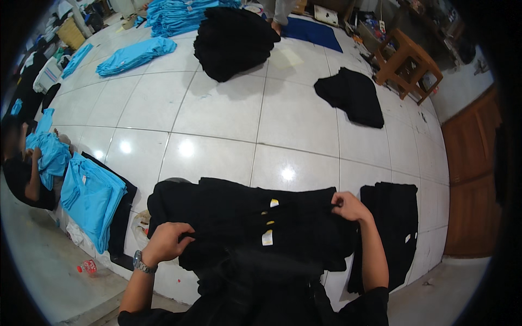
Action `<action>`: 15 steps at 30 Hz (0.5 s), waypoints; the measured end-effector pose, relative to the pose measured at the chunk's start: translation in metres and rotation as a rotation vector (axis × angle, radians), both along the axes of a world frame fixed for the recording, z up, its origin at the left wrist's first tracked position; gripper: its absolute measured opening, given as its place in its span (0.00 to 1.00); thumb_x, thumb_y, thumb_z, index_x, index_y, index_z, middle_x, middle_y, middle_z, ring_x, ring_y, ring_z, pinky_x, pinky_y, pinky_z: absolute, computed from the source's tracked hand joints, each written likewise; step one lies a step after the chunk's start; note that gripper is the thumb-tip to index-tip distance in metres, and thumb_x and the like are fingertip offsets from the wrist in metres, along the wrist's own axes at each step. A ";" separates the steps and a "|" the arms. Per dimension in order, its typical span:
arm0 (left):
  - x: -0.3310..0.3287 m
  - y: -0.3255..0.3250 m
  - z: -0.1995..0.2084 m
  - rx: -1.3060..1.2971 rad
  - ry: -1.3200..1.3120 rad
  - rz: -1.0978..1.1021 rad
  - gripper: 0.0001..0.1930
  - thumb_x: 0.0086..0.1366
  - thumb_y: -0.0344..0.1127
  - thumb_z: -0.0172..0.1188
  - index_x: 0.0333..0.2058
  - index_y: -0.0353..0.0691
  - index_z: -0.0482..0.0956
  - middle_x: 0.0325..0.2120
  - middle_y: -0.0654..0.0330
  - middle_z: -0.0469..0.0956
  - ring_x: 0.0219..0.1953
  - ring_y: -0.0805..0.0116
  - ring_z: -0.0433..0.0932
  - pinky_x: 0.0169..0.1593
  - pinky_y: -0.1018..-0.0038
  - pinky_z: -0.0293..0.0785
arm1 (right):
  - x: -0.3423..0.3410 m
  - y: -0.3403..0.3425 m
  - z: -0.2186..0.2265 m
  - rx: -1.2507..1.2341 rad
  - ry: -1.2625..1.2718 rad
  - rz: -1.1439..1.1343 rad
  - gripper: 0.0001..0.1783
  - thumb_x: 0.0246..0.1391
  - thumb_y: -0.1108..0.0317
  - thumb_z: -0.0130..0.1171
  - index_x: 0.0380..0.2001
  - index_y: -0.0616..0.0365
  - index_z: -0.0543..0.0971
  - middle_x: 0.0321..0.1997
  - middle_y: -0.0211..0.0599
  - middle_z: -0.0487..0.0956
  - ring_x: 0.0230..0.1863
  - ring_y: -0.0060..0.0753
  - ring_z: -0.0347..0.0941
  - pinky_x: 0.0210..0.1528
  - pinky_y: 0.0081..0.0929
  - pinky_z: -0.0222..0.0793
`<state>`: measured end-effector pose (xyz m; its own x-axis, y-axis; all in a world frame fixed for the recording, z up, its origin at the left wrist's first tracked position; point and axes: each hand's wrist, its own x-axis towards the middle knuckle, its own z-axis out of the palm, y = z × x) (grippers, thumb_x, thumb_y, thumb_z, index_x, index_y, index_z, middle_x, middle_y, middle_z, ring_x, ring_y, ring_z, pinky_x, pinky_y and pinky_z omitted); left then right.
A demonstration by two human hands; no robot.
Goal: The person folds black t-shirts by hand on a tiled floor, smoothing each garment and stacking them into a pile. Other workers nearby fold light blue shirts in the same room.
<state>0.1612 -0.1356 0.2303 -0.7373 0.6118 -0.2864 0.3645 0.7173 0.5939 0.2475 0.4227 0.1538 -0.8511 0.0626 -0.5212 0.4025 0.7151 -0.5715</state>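
A stack of black shirts (217, 209) lies on the tiled floor right in front of me, its layers hard to tell apart. White labels (267, 238) and small yellow marks show along its middle. My left hand (169, 242), with a watch on the wrist, pinches the left side of the top black shirt. At its right end, my right hand (350, 206) grips the cloth between thumb and fingers. The shirt is stretched sideways between both hands. My dark clothing blends into the near edge of the stack.
Folded black garments (389, 233) lie at my right. Light-blue shirts (92, 190) are stacked at left, beside a person (32, 174) handling blue cloth. Farther off are a large black pile (234, 43), a smaller one (353, 98), blue stacks (136, 56) and a brown stool (408, 62).
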 end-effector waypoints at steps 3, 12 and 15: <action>0.000 0.000 -0.001 -0.016 -0.009 -0.014 0.10 0.62 0.34 0.69 0.40 0.38 0.85 0.35 0.51 0.86 0.39 0.48 0.85 0.43 0.61 0.81 | 0.006 0.013 -0.008 -0.144 -0.092 0.051 0.13 0.50 0.71 0.73 0.34 0.62 0.78 0.29 0.30 0.79 0.33 0.23 0.72 0.35 0.28 0.70; -0.002 -0.001 0.003 -0.021 -0.043 -0.046 0.11 0.63 0.34 0.68 0.42 0.39 0.85 0.36 0.50 0.86 0.40 0.48 0.85 0.45 0.59 0.80 | 0.013 0.026 0.018 -0.247 0.039 -0.013 0.11 0.49 0.76 0.73 0.32 0.60 0.78 0.27 0.24 0.78 0.30 0.16 0.71 0.31 0.21 0.67; -0.004 0.000 0.005 0.002 0.001 -0.059 0.12 0.63 0.35 0.68 0.43 0.39 0.85 0.37 0.50 0.86 0.41 0.48 0.85 0.47 0.58 0.80 | 0.014 0.027 0.021 -0.081 0.171 -0.005 0.11 0.48 0.75 0.74 0.32 0.59 0.79 0.24 0.23 0.76 0.28 0.16 0.69 0.30 0.23 0.66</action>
